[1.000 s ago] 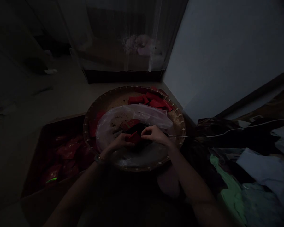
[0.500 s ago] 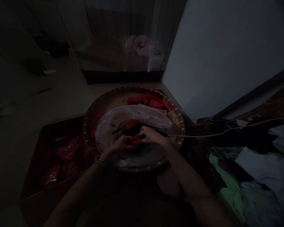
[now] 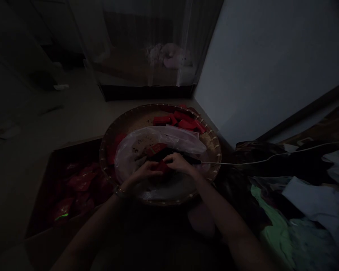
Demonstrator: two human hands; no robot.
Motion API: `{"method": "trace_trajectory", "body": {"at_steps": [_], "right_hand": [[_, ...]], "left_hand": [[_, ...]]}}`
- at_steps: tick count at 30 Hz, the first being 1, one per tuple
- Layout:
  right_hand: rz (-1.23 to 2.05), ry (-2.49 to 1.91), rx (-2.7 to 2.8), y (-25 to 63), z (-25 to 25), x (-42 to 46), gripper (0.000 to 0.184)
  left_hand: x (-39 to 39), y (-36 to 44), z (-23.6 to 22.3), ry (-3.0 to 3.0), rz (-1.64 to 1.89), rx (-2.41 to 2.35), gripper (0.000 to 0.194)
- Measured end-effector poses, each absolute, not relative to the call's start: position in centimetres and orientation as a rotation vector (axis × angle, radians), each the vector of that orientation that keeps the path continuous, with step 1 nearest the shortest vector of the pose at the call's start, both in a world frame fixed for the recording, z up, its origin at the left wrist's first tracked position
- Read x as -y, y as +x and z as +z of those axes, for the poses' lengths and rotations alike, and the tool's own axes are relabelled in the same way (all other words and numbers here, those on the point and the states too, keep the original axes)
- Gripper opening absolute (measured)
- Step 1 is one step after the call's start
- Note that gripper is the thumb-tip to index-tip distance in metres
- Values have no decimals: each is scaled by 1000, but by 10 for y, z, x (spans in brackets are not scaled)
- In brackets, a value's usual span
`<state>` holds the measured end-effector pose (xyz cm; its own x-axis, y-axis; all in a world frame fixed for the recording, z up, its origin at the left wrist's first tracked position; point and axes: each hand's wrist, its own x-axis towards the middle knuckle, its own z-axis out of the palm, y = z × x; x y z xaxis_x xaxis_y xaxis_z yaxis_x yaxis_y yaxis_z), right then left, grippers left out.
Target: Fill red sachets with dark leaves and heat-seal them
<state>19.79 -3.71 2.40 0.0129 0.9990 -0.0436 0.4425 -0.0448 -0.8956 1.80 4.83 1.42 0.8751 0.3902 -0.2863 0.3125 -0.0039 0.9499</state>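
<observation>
Over a round woven bamboo tray point(image 3: 124, 116), my left hand point(image 3: 142, 174) and my right hand point(image 3: 178, 162) are both closed on a small red packet point(image 3: 163, 168). The left fingers grip its left side; the right fingers pinch its upper right. Just beyond lies another red packet point(image 3: 156, 149), beside a dark long tool point(image 3: 190, 159) with a white cord. A clear plastic sheet point(image 3: 169, 134) with dark crumbs on it lies under them. More red packets point(image 3: 183, 120) are heaped at the tray's far right side. The light is dim, so finer details are hidden.
At the left stands an open box point(image 3: 52, 162) full of shiny red packets point(image 3: 80, 180). The white cord point(image 3: 243, 163) runs off to the right, above piled clothes point(image 3: 307, 195). A pale wall point(image 3: 265, 67) rises at the right, and a sheer curtain point(image 3: 147, 45) hangs behind the tray.
The packet between my hands has been turned and now shows a darker face. My right hand has shifted slightly left and down over it. The view has moved a little.
</observation>
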Motion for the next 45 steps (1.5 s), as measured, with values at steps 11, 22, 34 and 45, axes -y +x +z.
{"method": "trace_trajectory", "body": {"at_steps": [11, 22, 34, 45], "right_hand": [[696, -1679, 1298, 192, 19, 44, 20], [742, -1805, 1111, 200, 11, 48, 31], [1061, -1604, 872, 239, 30, 60, 42], [904, -1627, 1012, 212, 29, 61, 43]], "left_hand": [[-38, 28, 12, 1581, 155, -663, 47], [-45, 24, 2, 1616, 221, -700, 54], [-50, 14, 6, 1633, -31, -676, 37], [-51, 18, 8, 1540, 35, -623, 49]]}}
